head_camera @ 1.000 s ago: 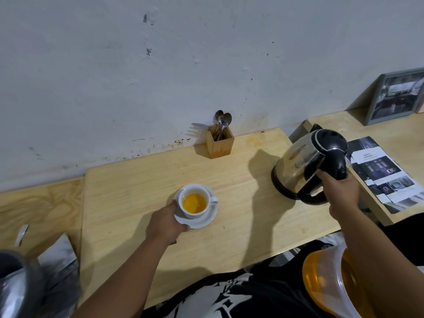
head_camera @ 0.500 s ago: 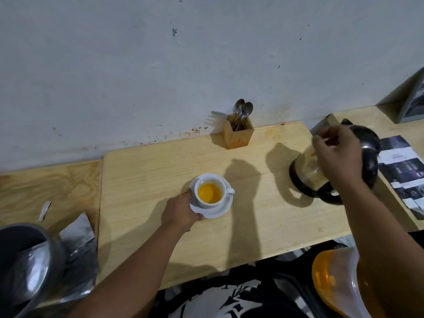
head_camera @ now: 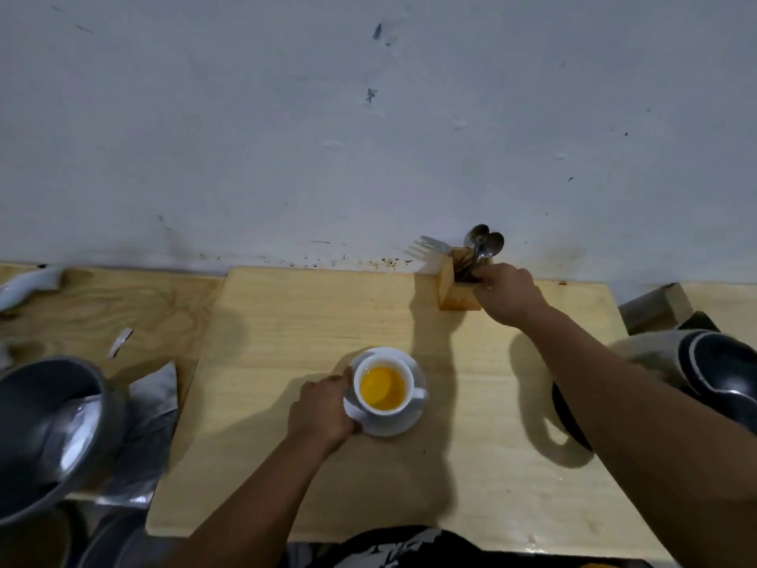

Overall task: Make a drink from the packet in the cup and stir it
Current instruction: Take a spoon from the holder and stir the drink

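Head view: left hand (head_camera: pixel 323 412) grips saucer (head_camera: pixel 393 424); right hand (head_camera: pixel 508 293) seemingly pinches spoon (head_camera: pixel 485 250).

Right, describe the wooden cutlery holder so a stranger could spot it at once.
Follow the pale wooden table to its far edge against the grey wall. Beyond the cup of orange drink stands the cutlery holder, where the right hand is reaching. It is the only small upright wooden box there, with spoons and a fork sticking out of its top.

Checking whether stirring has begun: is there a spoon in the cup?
No, the cup holds only orange liquid, and the spoons stand in the wooden holder.
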